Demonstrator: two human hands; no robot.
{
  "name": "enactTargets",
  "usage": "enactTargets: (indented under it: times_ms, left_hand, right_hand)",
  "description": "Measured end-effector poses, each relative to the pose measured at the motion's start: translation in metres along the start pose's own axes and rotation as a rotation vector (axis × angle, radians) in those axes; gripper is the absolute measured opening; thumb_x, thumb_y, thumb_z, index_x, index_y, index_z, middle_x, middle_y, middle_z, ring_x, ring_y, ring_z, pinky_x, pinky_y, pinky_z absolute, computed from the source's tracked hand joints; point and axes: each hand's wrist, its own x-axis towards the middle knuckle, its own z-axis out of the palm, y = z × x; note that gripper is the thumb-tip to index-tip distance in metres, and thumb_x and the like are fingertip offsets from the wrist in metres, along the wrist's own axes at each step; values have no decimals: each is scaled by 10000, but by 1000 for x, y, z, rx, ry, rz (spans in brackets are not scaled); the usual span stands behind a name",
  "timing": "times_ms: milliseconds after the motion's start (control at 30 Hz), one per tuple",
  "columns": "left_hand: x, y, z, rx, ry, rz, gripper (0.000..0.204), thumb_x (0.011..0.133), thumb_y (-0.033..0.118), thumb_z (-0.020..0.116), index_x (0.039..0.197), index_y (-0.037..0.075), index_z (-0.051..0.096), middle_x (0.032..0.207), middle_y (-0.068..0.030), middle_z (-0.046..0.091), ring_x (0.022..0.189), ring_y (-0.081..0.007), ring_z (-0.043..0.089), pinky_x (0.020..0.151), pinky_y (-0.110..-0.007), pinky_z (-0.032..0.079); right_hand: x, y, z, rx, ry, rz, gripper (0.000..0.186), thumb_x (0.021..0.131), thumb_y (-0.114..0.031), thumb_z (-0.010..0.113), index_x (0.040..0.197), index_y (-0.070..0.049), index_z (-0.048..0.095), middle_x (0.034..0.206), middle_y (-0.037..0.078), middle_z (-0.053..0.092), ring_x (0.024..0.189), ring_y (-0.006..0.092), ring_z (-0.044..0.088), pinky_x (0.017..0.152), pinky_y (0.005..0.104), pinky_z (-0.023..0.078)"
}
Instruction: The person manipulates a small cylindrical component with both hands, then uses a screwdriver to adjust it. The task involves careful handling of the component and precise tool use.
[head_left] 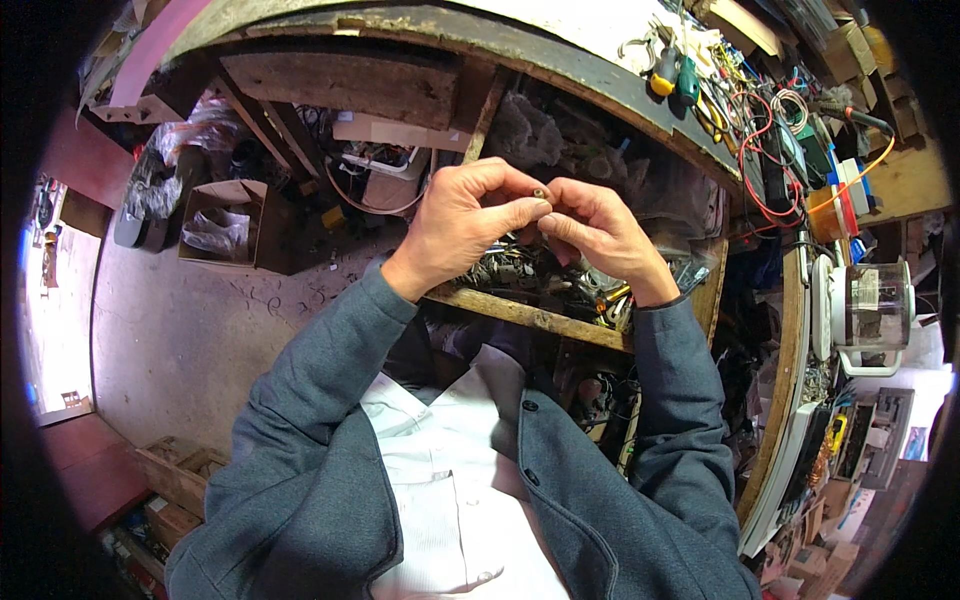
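My left hand (462, 216) pinches a small, round, brownish part (540, 194) between thumb and forefinger. It looks like a short ring or bushing with a dark centre, too small to name surely. From the other side, my right hand (604, 228) closes its thumb and fingers at the same part; the fingertips of both hands meet there and hide most of it. Both hands are held over an open wooden drawer (540, 316) crowded with metal bits, tools and small parts.
A workbench (560, 72) runs across the far side, with screwdrivers (687, 82), pliers and tangled red wires (752, 160) at the right. A cardboard box (222, 238) stands on the floor at left. A glass-sided appliance (876, 304) stands at the right.
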Motion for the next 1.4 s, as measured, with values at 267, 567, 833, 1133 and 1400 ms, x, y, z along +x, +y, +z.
enactTargets:
  times_ms: [267,567,833,1133,1400]
  left_hand:
    - [-1,-1,1,-38,5,-5,114,921,54,777,1021,0,784,947,-26,739,872,-75,670,783,-230,540]
    - [0,-3,1,-15,-10,-6,177,919,67,792,1086,11,771,918,2,710,821,-52,636,726,-205,527]
    - [5,-13,-8,-375,2,12,523,927,-50,449,1446,-32,515,1155,-66,613,815,-79,538,741,-217,462]
    - [5,-20,-1,-341,41,79,517,1045,-9,475,1549,-42,363,1397,-184,571,1178,-219,644,1051,-354,525]
    - [7,-17,3,-332,-2,77,517,1092,61,486,1562,-63,308,1489,-243,519,1355,-317,575,1153,-421,481]
  right_hand:
    - [2,8,-3,-32,-3,-40,144,1018,-165,699,1083,-44,655,825,-28,647,648,54,603,560,212,469]
    - [2,10,-2,-89,-21,-81,146,1070,-181,624,1081,-44,673,828,-36,644,687,51,602,584,215,467]
    - [3,3,-5,-77,86,-71,153,1079,-178,608,1110,-49,684,890,-31,705,672,37,557,596,213,468]
    - [0,1,-10,-145,99,-70,158,1072,-169,615,1141,-48,689,878,-28,713,658,21,529,585,203,440]
    - [0,5,-17,-541,284,-338,173,994,-191,718,1024,-21,714,800,50,687,681,92,582,621,271,478]
